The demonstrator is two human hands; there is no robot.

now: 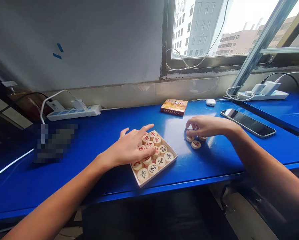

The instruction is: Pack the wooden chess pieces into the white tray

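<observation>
Blue table [109, 181] with a white tray [175, 156] full of round pieces [160, 161].
The left hand [129, 146] lies over the tray with its fingers spread wide. The right hand [201, 125] curls down at some loose pieces [195, 144] beside the tray; I can't tell if it grips one. Behind, an orange box [174, 106] has small writing I can't read. Red or black Chinese signs mark the pieces, like a red 兵 and a black 象.
</observation>
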